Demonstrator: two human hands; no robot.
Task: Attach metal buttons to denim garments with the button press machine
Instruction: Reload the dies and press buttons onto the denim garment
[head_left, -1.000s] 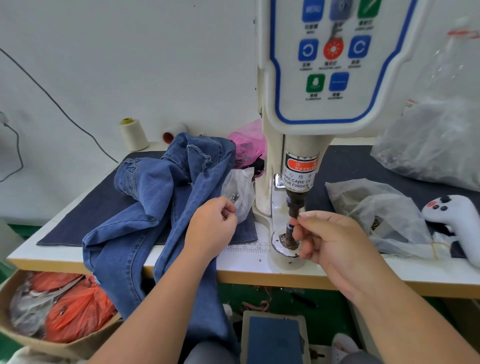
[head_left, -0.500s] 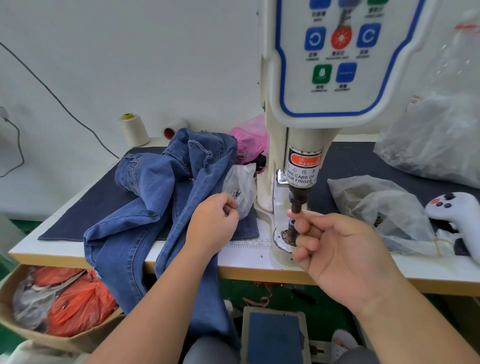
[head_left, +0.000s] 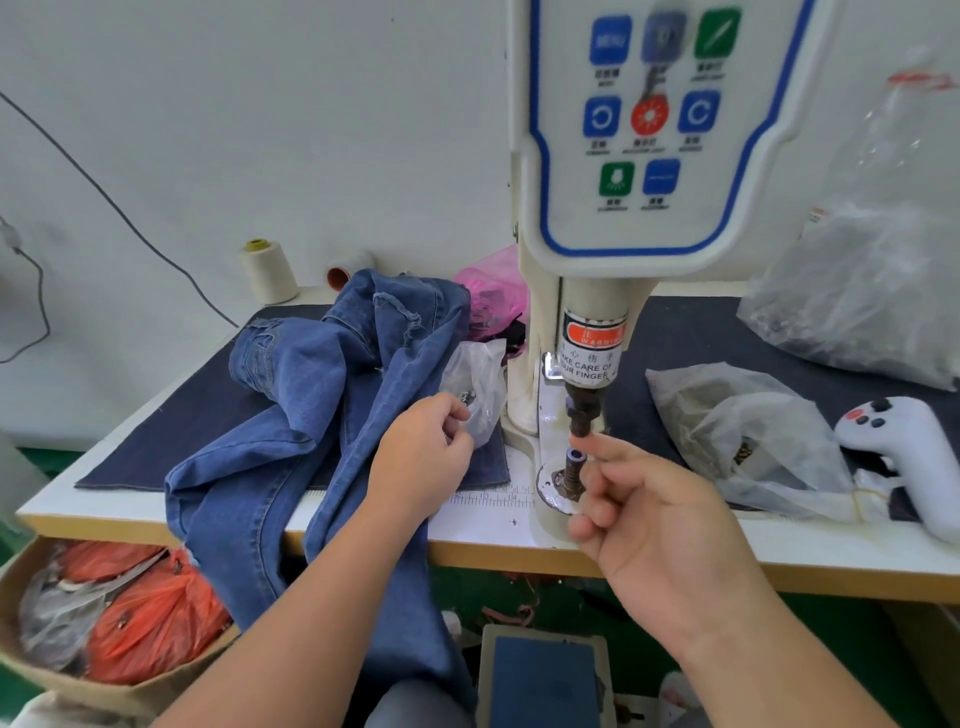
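Head view: my right hand (head_left: 654, 514) has its fingertip up at the upper die (head_left: 581, 415), seemingly seating a button.
Left hand (head_left: 423, 457): fingers curled at the small bag (head_left: 475, 384); can't tell if it's pinching anything.

the button press machine (head_left: 631, 156) stands on the table (head_left: 779, 551), control panel facing the operator. the right hand (head_left: 660, 514) is positioned beside the lower die (head_left: 571, 470), fingers curled, index fingertip just under the upper punch (head_left: 582, 410). the left hand (head_left: 423, 457) rests on the denim garment (head_left: 311, 415), fingers curled at a small clear plastic bag (head_left: 478, 384). a larger plastic bag (head_left: 753, 431) lies right of the machine, near a white controller (head_left: 904, 452). a thread cone (head_left: 267, 270) stands at the rear.
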